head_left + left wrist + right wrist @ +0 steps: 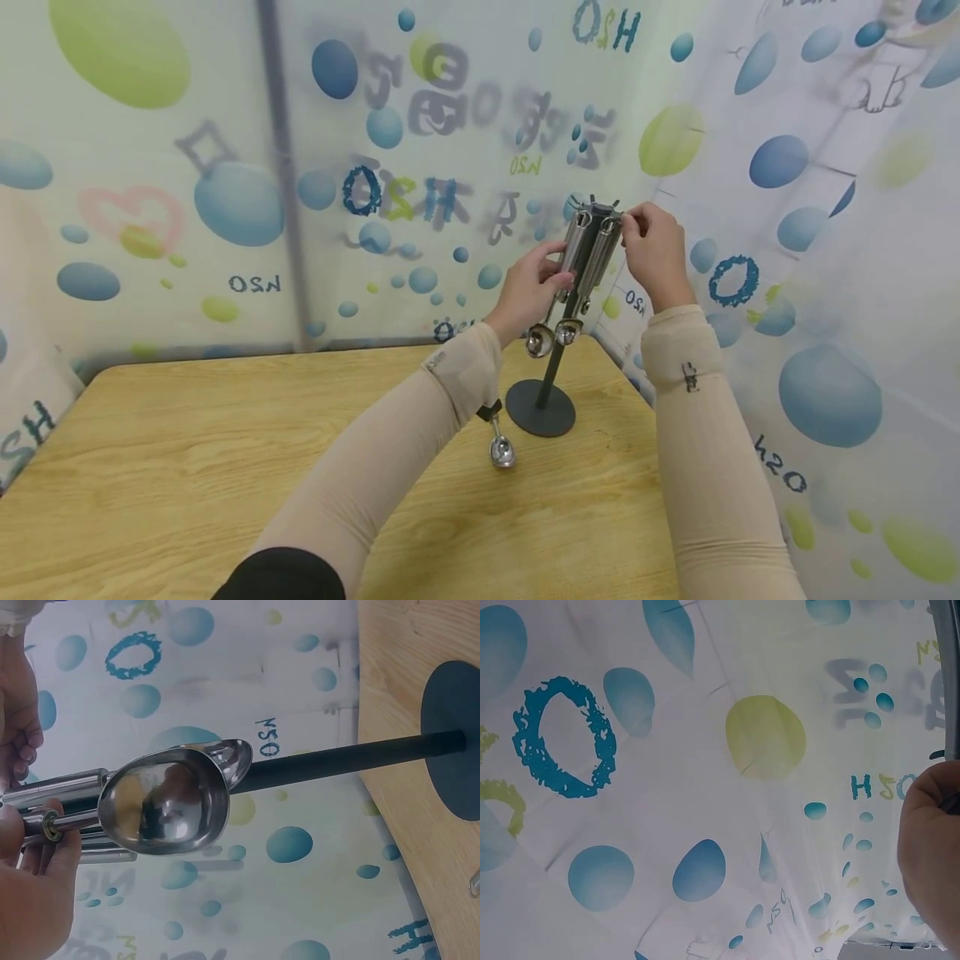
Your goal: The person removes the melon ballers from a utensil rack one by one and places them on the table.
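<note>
A dark stand [556, 367] with hooks at its top holds several steel ice cream scoops with thick tubular handles. My left hand [528, 287] grips one scoop [539, 341] by its handle, thumb and fingers around the lower end near the neck. Its shiny oval bowl [166, 801] fills the middle of the left wrist view, overlapping a second scoop's bowl [234, 760]. At the top of the stand, my right hand [658, 250] pinches beside the hooks with thumb and forefinger. The right wrist view catches only part of that hand [934, 847], curled at a dark edge.
Another scoop [502, 451] with a black handle lies on the wooden table [225, 467], partly behind my left forearm. The stand's round base [540, 408] rests near the table's right corner. Patterned curtains [480, 208] hang close behind and to the right.
</note>
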{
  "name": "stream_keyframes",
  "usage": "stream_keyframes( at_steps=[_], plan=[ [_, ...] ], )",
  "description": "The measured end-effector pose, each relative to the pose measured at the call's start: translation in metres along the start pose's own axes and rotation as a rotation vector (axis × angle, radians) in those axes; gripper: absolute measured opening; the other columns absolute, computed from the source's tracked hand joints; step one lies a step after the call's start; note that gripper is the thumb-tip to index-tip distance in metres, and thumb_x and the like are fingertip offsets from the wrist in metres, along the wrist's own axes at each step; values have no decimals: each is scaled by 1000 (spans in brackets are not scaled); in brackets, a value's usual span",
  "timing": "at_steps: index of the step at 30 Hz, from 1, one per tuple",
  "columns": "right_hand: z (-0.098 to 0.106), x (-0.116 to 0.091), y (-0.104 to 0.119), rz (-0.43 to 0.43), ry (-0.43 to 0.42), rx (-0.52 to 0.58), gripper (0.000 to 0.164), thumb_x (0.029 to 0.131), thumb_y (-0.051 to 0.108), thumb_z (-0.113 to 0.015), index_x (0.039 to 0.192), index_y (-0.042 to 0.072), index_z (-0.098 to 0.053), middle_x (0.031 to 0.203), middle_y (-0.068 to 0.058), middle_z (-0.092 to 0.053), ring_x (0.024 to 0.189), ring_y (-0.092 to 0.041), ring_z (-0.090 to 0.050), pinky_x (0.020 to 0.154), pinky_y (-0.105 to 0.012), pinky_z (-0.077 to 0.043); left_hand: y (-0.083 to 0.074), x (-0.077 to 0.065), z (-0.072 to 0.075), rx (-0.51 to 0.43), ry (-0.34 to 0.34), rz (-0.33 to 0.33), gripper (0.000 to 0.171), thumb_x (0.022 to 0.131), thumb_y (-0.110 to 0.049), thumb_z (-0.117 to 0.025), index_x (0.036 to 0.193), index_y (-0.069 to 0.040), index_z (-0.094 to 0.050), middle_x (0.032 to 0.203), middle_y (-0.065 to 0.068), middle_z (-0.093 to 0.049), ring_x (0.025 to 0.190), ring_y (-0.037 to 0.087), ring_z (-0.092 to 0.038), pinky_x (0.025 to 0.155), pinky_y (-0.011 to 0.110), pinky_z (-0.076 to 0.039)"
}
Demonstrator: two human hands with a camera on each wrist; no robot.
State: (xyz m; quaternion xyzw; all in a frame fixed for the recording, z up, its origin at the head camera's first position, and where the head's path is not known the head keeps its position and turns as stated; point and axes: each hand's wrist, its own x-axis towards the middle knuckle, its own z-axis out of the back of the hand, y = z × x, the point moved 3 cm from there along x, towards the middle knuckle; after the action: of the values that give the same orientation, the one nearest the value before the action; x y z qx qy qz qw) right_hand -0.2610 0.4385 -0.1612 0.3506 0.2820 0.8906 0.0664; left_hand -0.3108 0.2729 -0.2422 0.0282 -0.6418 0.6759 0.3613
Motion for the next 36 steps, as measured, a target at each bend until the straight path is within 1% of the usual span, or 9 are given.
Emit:
stream_keyframes(
  at_steps=[4, 10, 12, 17, 19, 22, 29, 33, 36],
  plan=[
    [-1, 0, -1, -6, 2, 3, 29, 110, 22, -46, 116, -2, -62, 100, -17, -63, 88, -25, -56, 74, -33, -45, 2, -2, 1, -9, 1, 11, 45, 102, -11, -62, 146, -14, -52, 112, 8, -73, 97, 21, -71, 89, 34, -55],
    [0, -1, 0, -15, 8, 9, 30, 110, 22, -45, 117, -2, -62, 102, -18, -63, 90, -25, -57, 76, -34, -46, 4, -4, 4, -19, 5, 4, 44, 101, -11, -63, 144, -15, -54, 111, 8, -73, 98, 21, -71, 84, 34, -56],
    [0, -1, 1, -17, 9, 6, 30, 110, 22, -45, 117, -1, -62, 102, -17, -63, 90, -25, -56, 76, -34, -45, 5, -4, 5, -21, 7, 3, 43, 101, -11, -64, 143, -15, -55, 111, 7, -73, 97, 19, -71, 83, 34, -56],
    [-1, -1, 1, -15, 9, 3, 29, 110, 22, -45, 117, -1, -62, 99, -16, -62, 88, -25, -55, 75, -34, -44, 8, -5, 7, -11, 13, 1, 42, 101, -12, -64, 142, -15, -55, 112, 7, -73, 97, 14, -70, 85, 33, -56],
    [-1, -1, 1, -13, 8, 1, 29, 110, 22, -45, 117, -1, -62, 98, -16, -62, 87, -24, -55, 74, -34, -44, 8, -6, 7, -7, 14, 0, 42, 101, -12, -64, 141, -15, -55, 113, 7, -72, 97, 14, -70, 85, 33, -56],
    [-1, -1, 1, -12, 7, -1, 29, 110, 22, -45, 117, -1, -62, 98, -16, -62, 87, -24, -55, 74, -34, -44, 9, -6, 7, -9, 12, 4, 41, 101, -11, -65, 141, -14, -55, 113, 7, -72, 98, 15, -70, 86, 33, -57],
    [0, -2, 1, -4, 5, 0, 29, 110, 21, -45, 118, -2, -61, 100, -17, -62, 89, -26, -56, 75, -35, -45, 15, -9, 9, -5, 6, 39, 42, 101, -10, -65, 142, -14, -54, 116, 9, -70, 100, 18, -69, 87, 34, -57],
    [0, -2, 1, 0, 2, -3, 29, 110, 21, -45, 118, -2, -61, 99, -17, -62, 89, -26, -56, 75, -35, -45, 17, -10, 10, -8, 13, 44, 43, 101, -10, -64, 142, -14, -53, 118, 11, -70, 101, 19, -69, 88, 35, -57],
    [1, -2, 1, -1, 1, 0, 29, 110, 21, -45, 118, -2, -62, 99, -17, -63, 88, -26, -56, 74, -35, -45, 18, -10, 11, -10, 14, 47, 42, 101, -11, -65, 141, -15, -54, 117, 9, -69, 101, 21, -69, 86, 35, -57]
  ],
)
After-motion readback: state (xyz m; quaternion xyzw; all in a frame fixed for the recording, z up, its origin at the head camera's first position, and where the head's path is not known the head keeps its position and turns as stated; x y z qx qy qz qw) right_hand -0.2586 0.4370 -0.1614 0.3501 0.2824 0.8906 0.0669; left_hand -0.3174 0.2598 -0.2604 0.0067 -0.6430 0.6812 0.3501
